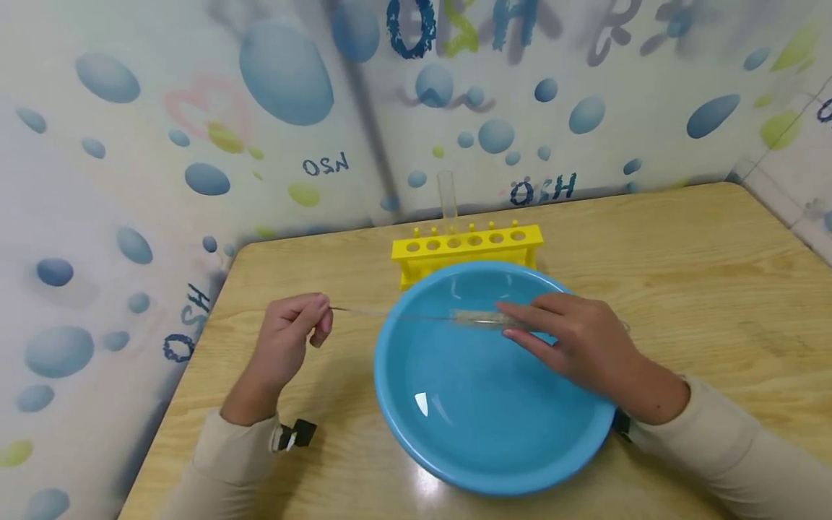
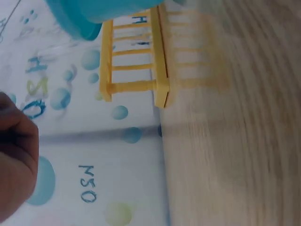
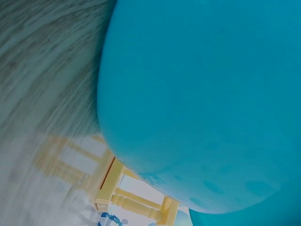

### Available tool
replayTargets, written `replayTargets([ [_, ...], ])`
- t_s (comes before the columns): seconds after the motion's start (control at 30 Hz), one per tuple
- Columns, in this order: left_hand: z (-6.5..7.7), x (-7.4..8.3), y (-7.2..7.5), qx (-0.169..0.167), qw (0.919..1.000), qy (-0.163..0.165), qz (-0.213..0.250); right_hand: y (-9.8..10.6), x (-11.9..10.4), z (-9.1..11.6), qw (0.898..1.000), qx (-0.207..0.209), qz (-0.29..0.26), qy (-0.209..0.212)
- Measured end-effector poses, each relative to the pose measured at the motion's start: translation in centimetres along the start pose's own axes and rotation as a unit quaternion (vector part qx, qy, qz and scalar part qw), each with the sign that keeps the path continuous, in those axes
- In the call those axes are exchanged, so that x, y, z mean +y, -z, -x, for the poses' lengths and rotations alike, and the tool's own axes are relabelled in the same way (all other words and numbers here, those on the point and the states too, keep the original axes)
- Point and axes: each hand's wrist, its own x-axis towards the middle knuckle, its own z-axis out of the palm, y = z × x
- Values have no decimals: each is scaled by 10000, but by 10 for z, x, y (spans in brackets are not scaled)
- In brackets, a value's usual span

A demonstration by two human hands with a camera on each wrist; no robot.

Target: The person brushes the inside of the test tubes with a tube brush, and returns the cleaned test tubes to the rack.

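Observation:
My left hand (image 1: 286, 328) pinches the end of the thin wire handle of a test tube brush (image 1: 364, 313), left of the basin. The wire runs level to the right, into a clear glass test tube (image 1: 474, 318). Pale bristles seem to be inside the tube, though they are blurred. With thumb and fingers my right hand (image 1: 578, 336) grips the tube's right part and covers it. Both tube and hand are over the light blue basin (image 1: 385, 383). In the left wrist view part of the left hand (image 2: 16, 160) shows at the left edge.
Behind the basin stands a yellow test tube rack (image 1: 468, 245) with several holes. One clear test tube (image 1: 447, 198) stands upright in it. The wooden table (image 1: 682, 289) meets a patterned wall (image 1: 364, 144) at the back. Basin and rack also show in both wrist views.

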Motion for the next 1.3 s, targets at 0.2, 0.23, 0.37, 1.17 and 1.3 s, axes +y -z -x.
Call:
replayTargets([
  [0.2, -3, 6, -11, 311, 9834, 1248, -1281, 1, 1, 3, 9996, 38, 226, -167],
  [0.23, -2, 7, -11, 233, 9772, 1559, -1420, 1, 1, 4, 9995, 43, 260, -146],
  [0.37, -3, 9, -7, -143, 9526, 2528, -1684, -1, 1, 4, 9994, 42, 340, -85],
  [1.17, -3, 10, -13, 654, 9642, 2128, -1438, 0, -1, 2, 9994, -271, 189, -97],
  [1.3, -3, 8, -13, 911, 9743, 1558, -1345, 1, -1, 1, 9994, -230, 217, -110],
])
